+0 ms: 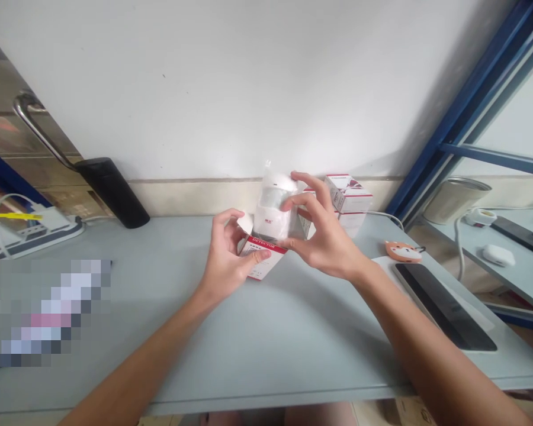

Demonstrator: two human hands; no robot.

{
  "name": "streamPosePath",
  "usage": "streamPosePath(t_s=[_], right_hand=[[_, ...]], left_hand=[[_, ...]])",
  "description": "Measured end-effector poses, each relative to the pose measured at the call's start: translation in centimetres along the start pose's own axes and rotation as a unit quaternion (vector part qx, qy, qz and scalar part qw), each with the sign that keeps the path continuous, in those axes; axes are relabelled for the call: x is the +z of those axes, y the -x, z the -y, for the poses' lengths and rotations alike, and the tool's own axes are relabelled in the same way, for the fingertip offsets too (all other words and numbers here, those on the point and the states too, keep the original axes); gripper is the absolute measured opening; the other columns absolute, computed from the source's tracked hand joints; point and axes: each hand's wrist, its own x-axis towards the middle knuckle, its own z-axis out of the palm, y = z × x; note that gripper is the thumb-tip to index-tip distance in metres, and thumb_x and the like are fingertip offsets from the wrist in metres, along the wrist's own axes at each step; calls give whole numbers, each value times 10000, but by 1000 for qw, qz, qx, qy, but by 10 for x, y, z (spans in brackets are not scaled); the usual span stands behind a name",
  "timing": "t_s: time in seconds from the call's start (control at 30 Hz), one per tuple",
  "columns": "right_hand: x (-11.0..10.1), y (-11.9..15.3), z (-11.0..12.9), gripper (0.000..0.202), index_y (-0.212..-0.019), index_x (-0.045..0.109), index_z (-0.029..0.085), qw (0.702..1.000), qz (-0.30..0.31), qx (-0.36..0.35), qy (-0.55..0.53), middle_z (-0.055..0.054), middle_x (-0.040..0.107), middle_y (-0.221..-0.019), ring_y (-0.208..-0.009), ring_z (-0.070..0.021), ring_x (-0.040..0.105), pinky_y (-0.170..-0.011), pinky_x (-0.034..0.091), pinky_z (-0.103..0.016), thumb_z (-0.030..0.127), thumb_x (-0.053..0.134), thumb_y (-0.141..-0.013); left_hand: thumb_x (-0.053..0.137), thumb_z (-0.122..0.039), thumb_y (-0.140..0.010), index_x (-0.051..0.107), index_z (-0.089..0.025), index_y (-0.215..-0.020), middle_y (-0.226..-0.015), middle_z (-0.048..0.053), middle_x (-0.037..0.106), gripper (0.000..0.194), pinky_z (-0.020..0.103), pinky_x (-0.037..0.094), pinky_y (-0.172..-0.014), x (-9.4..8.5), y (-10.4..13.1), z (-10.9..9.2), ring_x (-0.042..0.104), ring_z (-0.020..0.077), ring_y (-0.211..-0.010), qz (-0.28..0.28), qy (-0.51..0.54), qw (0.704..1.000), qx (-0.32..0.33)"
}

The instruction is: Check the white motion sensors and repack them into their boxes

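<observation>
A white motion detector [270, 216] in a clear plastic bag stands upright, its lower end at the open top of a small red-and-white box [266, 263] printed "DETECTOR". My left hand [226, 254] is closed around the box from the left, thumb across its front. A white box flap [246, 223] stands up between that hand and the detector. My right hand [317, 228] is closed on the detector's right side, with the fingers curled over it and the thumb low by the box's top edge. The detector's bottom is hidden by the box front.
White-and-red boxes [350, 198] are stacked against the wall behind my right hand. A black cylinder [113, 192] and a power strip [39, 239] are at the left. An orange case [403, 251] and a dark-screened phone [444, 305] lie at the right, beside a mirror [515, 136].
</observation>
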Motion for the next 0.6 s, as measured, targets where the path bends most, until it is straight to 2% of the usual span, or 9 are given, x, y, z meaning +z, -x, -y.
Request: streamPosePath(t_s=[0.13, 0.27, 0.37, 0.5, 0.6], right_hand=[[-11, -1, 6, 418, -1260, 579, 346, 999, 41, 12, -17, -27, 263, -1711, -1567, -378, 359, -1129, 542, -633, 338, 793, -900], [-16, -1, 4, 448, -1311, 594, 347, 995, 75, 27, -66, -54, 284, -1690, -1481, -328, 466, -1144, 545, -550, 466, 779, -921], [-12, -1, 1, 309, -1266, 645, 322, 993, 78, 33, -79, -70, 358, -1638, -1443, -307, 501, -1143, 538, -525, 490, 657, -1007], [-2, 1, -1, 256, -1155, 690, 288, 998, 49, 17, -40, -83, 461, -1548, -1412, -311, 526, -1153, 520, -537, 493, 588, -1039], [6, 3, 0, 347, -1339, 621, 314, 999, 37, 10, -22, -88, 489, -1541, -1434, -308, 516, -1171, 503, -537, 496, 564, -1050]], left_hand=[[907, -351, -754, 380, -371, -1240, -1112, -2, 664, 717, 345, 645, -726, 3, 4, -3, 740, 199, -895, 21, 45, 998, -44], [886, -351, -798, 374, -393, -1270, -1135, -2, 659, 698, 350, 656, -760, 3, 7, 2, 738, 204, -951, 29, 89, 992, -85], [878, -345, -810, 379, -388, -1257, -1138, -4, 651, 671, 368, 660, -787, 3, 7, 6, 728, 216, -1000, 15, 105, 988, -113], [880, -357, -806, 377, -384, -1288, -1216, 21, 636, 697, 387, 663, -822, 2, 6, 7, 725, 235, -1056, 4, 79, 994, -77], [864, -362, -831, 380, -389, -1318, -1228, 26, 624, 687, 370, 662, -799, 1, 5, 6, 734, 230, -1041, 9, 46, 998, -34]])
